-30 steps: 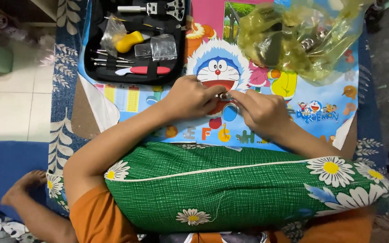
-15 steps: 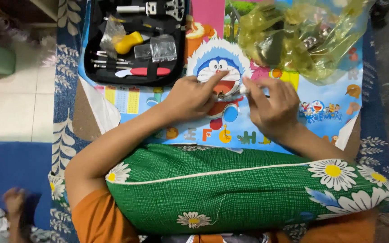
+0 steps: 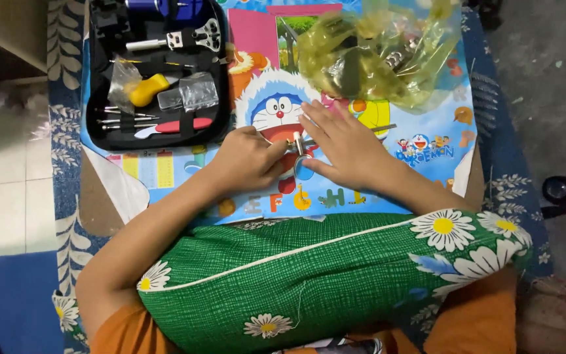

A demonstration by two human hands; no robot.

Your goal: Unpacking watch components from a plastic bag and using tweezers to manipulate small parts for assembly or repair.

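Grip: our left hand (image 3: 247,157) pinches a small metal tool (image 3: 298,143); right hand (image 3: 345,147) lies flat, released.
Around: black zip tool case (image 3: 155,72), yellow plastic bag (image 3: 381,56), green daisy cushion (image 3: 309,282) covering our forearms.

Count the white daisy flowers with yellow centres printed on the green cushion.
5: far-right daisy, upper-right daisy, right-edge daisy, lower-left daisy, bottom daisy. More may be hidden underneath.

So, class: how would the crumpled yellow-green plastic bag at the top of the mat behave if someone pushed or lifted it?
The plastic bag looks thin and crinkled, so it would probably flop and crumple rather than hold shape. Small metal-looking items show through it, so it may sag and shift when lifted. Pushed, it would likely slide over the glossy cartoon mat.
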